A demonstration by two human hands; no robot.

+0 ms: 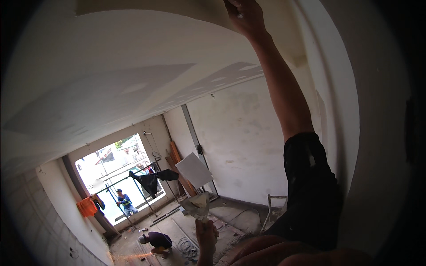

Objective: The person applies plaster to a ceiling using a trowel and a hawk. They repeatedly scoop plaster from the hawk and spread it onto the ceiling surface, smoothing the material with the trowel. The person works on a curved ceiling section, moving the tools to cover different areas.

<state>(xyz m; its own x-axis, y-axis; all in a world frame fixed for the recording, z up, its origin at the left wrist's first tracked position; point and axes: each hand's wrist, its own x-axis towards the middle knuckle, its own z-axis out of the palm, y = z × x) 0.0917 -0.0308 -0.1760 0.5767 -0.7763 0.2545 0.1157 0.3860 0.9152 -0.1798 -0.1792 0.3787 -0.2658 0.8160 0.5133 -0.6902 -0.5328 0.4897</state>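
My left hand (206, 235) is low in the head view, its fingers wrapped round the handle of a wide putty knife (191, 208). The blade points up and carries a smear of pale putty. High above, my right arm in a black sleeve stretches toward the ceiling. My right hand (245, 17) is curled at the picture's top edge, close to the edge of a ceiling recess (195, 12). A white spot shows on that hand. What its fingers hold is cut off by the frame.
Below, a crouching person (159, 240) works amid orange sparks (135, 256) beside coiled cable (187, 249). Another person in blue (126, 203) is at the bright window opening. Dark cloth (148, 181) and orange cloth (87, 206) hang on poles. A white board (194, 170) leans near timber planks (175, 153).
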